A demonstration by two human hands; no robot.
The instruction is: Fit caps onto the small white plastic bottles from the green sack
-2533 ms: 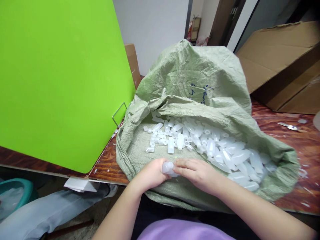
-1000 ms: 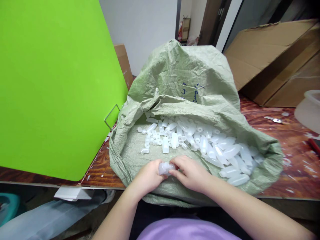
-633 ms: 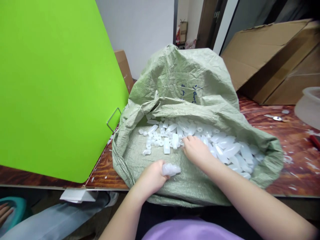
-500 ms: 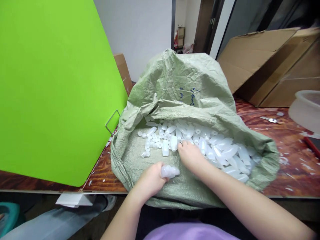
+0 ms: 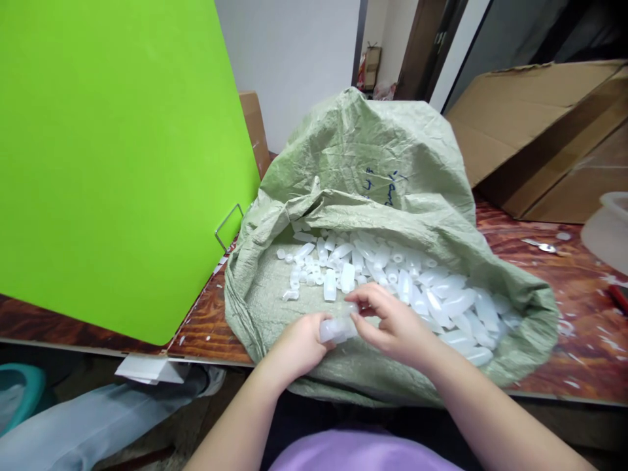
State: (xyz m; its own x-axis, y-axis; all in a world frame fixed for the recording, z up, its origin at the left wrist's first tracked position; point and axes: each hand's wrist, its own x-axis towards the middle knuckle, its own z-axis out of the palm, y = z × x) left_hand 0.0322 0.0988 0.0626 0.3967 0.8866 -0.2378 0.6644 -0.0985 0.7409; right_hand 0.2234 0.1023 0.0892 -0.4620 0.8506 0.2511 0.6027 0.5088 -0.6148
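Observation:
My left hand [image 5: 305, 340] is closed around several translucent white plastic pieces [image 5: 336, 329], held low over the front of a sack. Close against it, my right hand [image 5: 387, 320] pinches a small translucent plastic piece [image 5: 349, 310] between thumb and fingers, beside the held bunch. Both hands are above the mouth of a pale green woven sack [image 5: 275, 304]. Inside the sack lies a heap of white translucent plastic pieces [image 5: 456, 302], some long and tapered, others short and ring-like. My fingers partly hide the held pieces.
A bright green board [image 5: 112, 163] stands at the left, with a wire handle [image 5: 228, 227] near its edge. On the red-brown table [image 5: 510, 242] are a spoon [image 5: 540, 246], a cardboard box [image 5: 534, 131] and a whitish tub [image 5: 606, 229]. Someone's jeans-clad leg [image 5: 108, 415] is below left.
My right hand has come back from the heap to my left hand, bringing a small plastic piece. My left hand keeps its bunch. The view has shifted slightly.

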